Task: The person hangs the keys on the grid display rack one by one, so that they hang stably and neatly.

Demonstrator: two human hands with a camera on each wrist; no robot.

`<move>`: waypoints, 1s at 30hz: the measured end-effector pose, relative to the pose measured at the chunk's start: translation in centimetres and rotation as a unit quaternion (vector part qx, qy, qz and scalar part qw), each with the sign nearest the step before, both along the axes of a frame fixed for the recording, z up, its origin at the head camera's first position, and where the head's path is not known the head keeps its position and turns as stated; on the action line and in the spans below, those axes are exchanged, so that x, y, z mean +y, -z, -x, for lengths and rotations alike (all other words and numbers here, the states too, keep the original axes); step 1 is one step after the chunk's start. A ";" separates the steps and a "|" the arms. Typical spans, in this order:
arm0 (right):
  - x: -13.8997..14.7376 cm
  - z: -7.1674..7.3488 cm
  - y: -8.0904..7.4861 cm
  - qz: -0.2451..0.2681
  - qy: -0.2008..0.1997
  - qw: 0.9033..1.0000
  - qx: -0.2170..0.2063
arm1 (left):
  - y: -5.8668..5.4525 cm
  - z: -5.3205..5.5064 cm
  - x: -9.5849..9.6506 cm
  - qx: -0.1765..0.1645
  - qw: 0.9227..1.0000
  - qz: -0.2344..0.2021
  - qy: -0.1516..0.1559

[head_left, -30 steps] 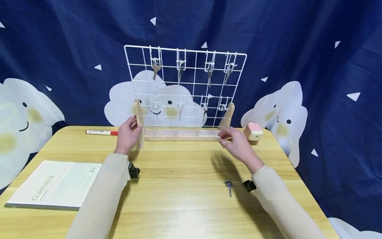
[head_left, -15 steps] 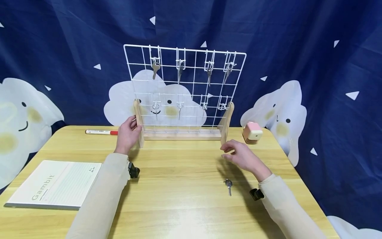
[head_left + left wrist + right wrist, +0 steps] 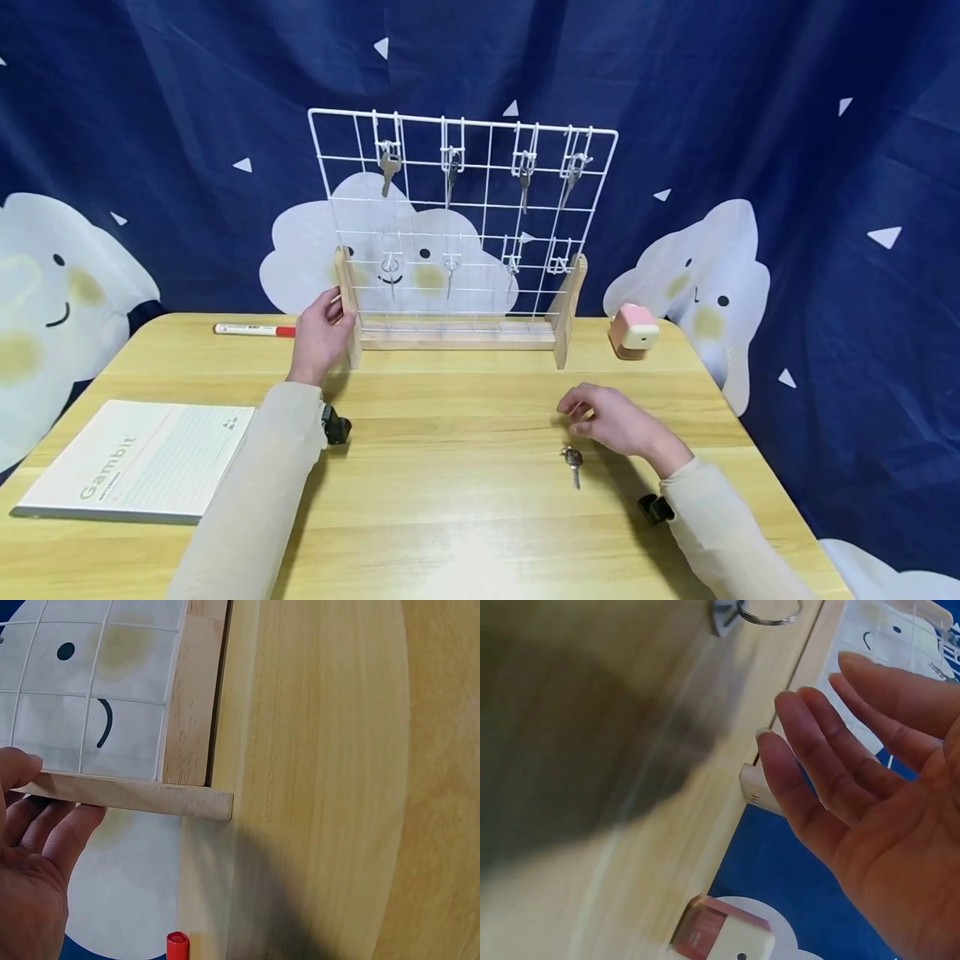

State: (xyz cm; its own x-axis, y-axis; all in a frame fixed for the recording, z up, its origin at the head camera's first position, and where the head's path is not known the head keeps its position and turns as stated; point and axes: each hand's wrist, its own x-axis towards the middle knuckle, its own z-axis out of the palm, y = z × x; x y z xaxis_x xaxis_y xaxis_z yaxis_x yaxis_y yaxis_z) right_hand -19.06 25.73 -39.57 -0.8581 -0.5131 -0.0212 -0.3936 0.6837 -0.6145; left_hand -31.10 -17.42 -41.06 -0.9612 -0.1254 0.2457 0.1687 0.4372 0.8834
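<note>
A white wire grid rack stands in wooden supports at the back of the table. Several keys, such as a brass-coloured key at upper left, hang from its hooks. My left hand holds the rack's left wooden upright; in the left wrist view the thumb and fingers pinch that upright from both sides. My right hand, its fingers loosely bent, hovers over the table just behind a silver key with a ring. Nothing is in the right palm in the right wrist view.
On the left lies a notebook. A white marker with a red cap is behind it, left of the rack. A pink and cream pencil sharpener stands right of the rack. A blue curtain hangs behind the table.
My right hand has come away from the rack's lower right corner and moved toward me, down near the loose key. The left hand has stayed on the upright.
</note>
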 end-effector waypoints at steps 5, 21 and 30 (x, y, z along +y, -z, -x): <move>0.1 -0.5 0.5 -0.013 -0.027 0.999 -0.014 | -0.1 0.1 0.1 0.002 1.000 -0.001 0.000; -0.2 -1.2 1.0 -0.050 -0.039 0.997 -0.049 | 0.0 -0.1 0.0 -0.005 1.000 0.010 -0.007; -0.6 -1.2 1.4 -0.043 -0.051 0.997 -0.024 | 0.1 -0.2 0.0 0.002 1.000 0.006 -0.005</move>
State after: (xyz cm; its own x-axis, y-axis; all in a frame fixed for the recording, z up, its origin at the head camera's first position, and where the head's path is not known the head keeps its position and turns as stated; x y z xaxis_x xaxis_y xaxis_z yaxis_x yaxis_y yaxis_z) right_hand -17.85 25.09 -40.93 -0.7980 -0.5928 -0.1087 -0.4354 0.6919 -0.5759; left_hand -30.95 -17.42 -41.13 -0.9591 -0.1316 0.2506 0.1676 0.4495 0.8774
